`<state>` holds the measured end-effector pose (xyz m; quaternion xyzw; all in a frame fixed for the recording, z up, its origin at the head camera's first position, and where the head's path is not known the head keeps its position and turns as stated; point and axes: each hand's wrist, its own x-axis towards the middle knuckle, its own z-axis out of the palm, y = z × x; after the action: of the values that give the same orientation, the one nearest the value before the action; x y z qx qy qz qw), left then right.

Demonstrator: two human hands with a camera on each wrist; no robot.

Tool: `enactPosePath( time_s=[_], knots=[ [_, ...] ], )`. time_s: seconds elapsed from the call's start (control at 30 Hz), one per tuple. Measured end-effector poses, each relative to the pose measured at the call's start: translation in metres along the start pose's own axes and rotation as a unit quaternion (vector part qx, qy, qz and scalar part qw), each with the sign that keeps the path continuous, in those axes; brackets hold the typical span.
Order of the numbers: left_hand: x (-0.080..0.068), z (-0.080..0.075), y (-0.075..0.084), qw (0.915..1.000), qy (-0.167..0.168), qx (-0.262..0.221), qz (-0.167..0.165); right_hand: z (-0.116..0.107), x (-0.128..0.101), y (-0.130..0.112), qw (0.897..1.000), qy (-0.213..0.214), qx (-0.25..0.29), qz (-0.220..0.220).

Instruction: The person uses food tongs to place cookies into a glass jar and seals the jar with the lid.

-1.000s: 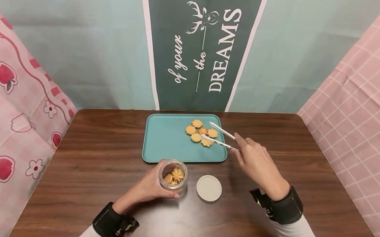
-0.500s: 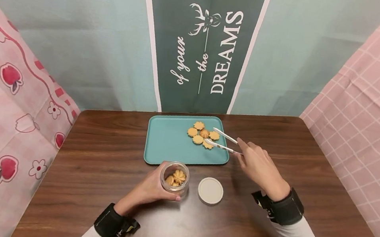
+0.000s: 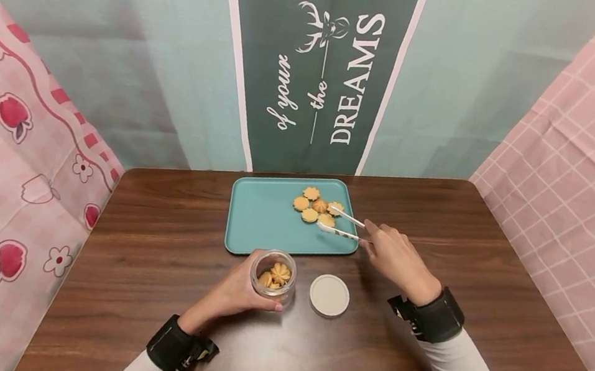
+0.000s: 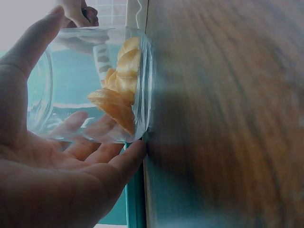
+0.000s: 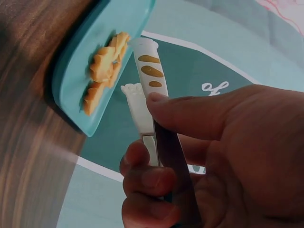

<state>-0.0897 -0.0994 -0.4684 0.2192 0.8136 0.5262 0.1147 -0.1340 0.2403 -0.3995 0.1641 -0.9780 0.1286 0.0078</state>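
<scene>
A dark wooden table (image 3: 148, 291) stands before a green banner (image 3: 318, 69) lettered "of your dreams", with pink patterned cloth (image 3: 6, 172) hung on either side. At the table's far edge lies a teal tray (image 3: 265, 219), carrying 5 flower-shaped biscuits (image 3: 317, 207) clustered at its far right corner. The person's right hand (image 3: 392, 257), at the tray's right edge, pinches a pair of white tongs (image 3: 340, 224) between thumb and curled fingers (image 5: 147, 175); the 2 tong arms stand apart, their tips reaching in around the nearest biscuits, the lower tip just beside the cluster. Whether either tip touches a biscuit cannot be told. Nearer the person, just off the tray's front edge, the left hand (image 3: 232, 293) wraps a small clear glass jar (image 3: 273, 275), thumb on one side and fingers curved round the other, the jar upright on the table. Several biscuits (image 4: 118, 90) of the same kind lie inside it. A round white lid (image 3: 329, 295) lies flat on the table just to the right of the jar, apart from it.
</scene>
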Motion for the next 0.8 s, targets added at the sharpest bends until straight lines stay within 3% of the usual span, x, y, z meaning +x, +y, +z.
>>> enactPosePath(
  time_s=[0.5, 0.8],
  knots=[
    [-0.001, 0.001, -0.002, 1.0000, 0.001, 0.004, -0.008, 0.015, 0.004, 0.008, 0.999, -0.026, 0.024, 0.012],
    [-0.001, 0.000, -0.003, 1.0000, -0.001, 0.000, -0.005, 0.023, 0.006, 0.008, 1.000, -0.015, 0.027, 0.005]
  ],
)
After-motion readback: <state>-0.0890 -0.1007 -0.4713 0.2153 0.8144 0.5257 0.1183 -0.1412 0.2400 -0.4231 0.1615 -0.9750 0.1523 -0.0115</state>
